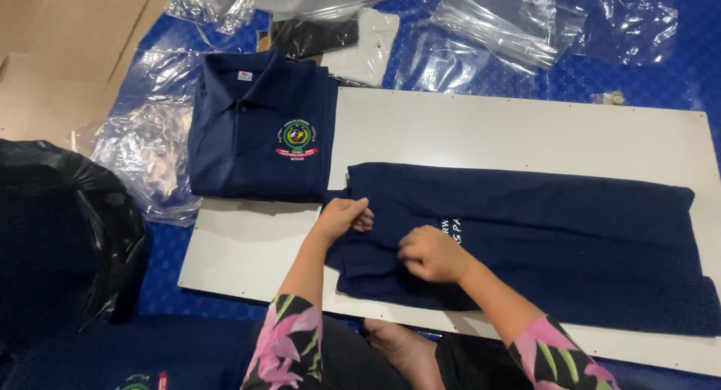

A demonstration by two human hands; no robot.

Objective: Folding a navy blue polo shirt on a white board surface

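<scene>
Navy cloth fills the middle of the view: one dark blue shirt [541, 232] lies face down on a white board [526, 127], folded into a long band whose long axis runs left to right, from under the fingers away to the right edge. Its near, left end sits under both hands, and small white lettering shows just beyond the knuckles of the right hand. Which end the collar is on cannot be told.

Left hand [344, 216] rests at the upper left corner of the band, fingers curled together and pinching the cloth edge. Right hand [432, 253] sits just beside it, lower and to the right, fingers bunched and closed on a fold of the same cloth. Both wrists come out of black sleeves with pink and green flowers.

Up and to the left of the left fingers lies a second navy shirt [259, 131], folded into a neat rectangle, collar pointing away from the person, with a round green, yellow and red badge on the chest and a small white tag inside the neck. It overlaps the board's left corner.

Clear plastic bags number at least four: one [150, 146] crumpled under the folded shirt to the left, one [214, 3] at the top left, one [499, 22] flat beyond the board, and one [635, 22] at the top right. Between them, far past the fingers, sit one black garment [312, 35] and one white one [368, 48]. One black bin bag [64, 232] bulges well to the left of the left wrist. A blue mat [593, 78] lies under everything.
</scene>
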